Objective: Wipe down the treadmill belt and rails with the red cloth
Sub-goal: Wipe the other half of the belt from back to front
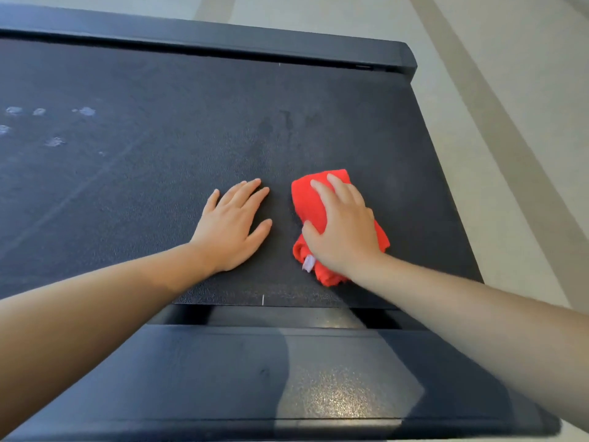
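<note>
Our right hand (342,224) holds the red cloth (307,193) bunched under the palm, with the fingers draped over it and the thumb hooked round its left edge, pressing it onto the treadmill belt (159,173). Our left hand (234,224) lies flat and released on the belt just beside the cloth at 9 o'clock, grasping nothing and not touching it. A white tag (308,263) pokes out at the cloth's 6 o'clock edge.

We judge the belt wipe to be under way, with the 2 rails yet to do. To do it well we should press through the whole palm and draw long, overlapping strokes from the far rail (191,36) at 12 o'clock to the near rail (223,378) at 6 o'clock. The pale smudges (47,122) at 10 o'clock of our left hand likely need firmer passes. The left hand can brace the belt so it does not slide, and spreading the cloth flatter would cover more
</note>
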### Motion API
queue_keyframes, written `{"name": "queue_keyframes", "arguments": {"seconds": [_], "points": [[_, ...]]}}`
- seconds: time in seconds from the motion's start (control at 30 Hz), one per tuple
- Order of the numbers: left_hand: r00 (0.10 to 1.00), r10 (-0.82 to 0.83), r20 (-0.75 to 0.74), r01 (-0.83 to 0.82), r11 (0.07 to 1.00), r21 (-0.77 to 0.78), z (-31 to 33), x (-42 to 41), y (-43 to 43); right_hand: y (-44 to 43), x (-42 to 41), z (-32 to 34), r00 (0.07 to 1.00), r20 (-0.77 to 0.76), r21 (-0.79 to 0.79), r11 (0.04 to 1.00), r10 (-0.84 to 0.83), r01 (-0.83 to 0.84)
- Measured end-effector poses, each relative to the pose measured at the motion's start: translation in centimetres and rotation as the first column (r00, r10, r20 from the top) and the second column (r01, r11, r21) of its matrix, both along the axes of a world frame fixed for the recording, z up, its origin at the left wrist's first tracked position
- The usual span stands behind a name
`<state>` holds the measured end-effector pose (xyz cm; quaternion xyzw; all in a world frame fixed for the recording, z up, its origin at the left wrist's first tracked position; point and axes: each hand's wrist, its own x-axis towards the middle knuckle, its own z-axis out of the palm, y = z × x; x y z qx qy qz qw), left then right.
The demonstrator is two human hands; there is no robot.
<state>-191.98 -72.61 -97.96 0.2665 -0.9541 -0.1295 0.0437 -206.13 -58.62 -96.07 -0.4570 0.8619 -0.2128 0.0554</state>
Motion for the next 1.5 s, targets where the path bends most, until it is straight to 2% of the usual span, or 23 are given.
{"name": "queue_keyframes", "arguments": {"seconds": [0.13,0.27,0.5,0.8,1.03,1.3,1.5], "points": [[1.000,-0.018,0.005,0.018,1.000,-0.013,0.1,1.0,-0.7,4.0,3.8,-0.3,0.993,-0.026,-0.013,0.993,0.114,-0.114],[1.000,-0.013,-0.001,0.013,1.000,-0.020,0.0,0.8,-0.5,1.1,2.4,-0.2,0.994,-0.034,-0.012,0.995,0.099,-0.100],[1.000,-0.012,-0.002,0.012,1.000,-0.028,0.2,0.7,-0.6,-6.6,-1.4,0.1,0.997,-0.026,0.000,0.998,-0.069,0.069],[1.000,0.007,0.008,-0.007,1.000,-0.022,-0.2,-1.5,-3.9,-3.2,-2.1,-0.7,0.999,-0.043,-0.053,0.998,0.029,-0.031],[0.999,0.040,0.001,-0.040,0.998,-0.056,-0.6,-8.0,-9.9,-9.9,-6.7,-1.0,0.989,0.015,-0.103,0.984,-0.147,0.148],[0.985,0.172,0.003,-0.171,0.984,-0.047,-0.9,-16.1,-18.6,-17.4,-12.4,-1.5,0.993,0.030,-0.145,0.983,-0.112,0.115],[0.980,0.191,-0.058,-0.195,0.977,-0.084,-1.8,-16.7,-19.5,-24.3,-17.7,-1.3,0.991,0.034,-0.152,0.979,-0.133,0.137]]}}
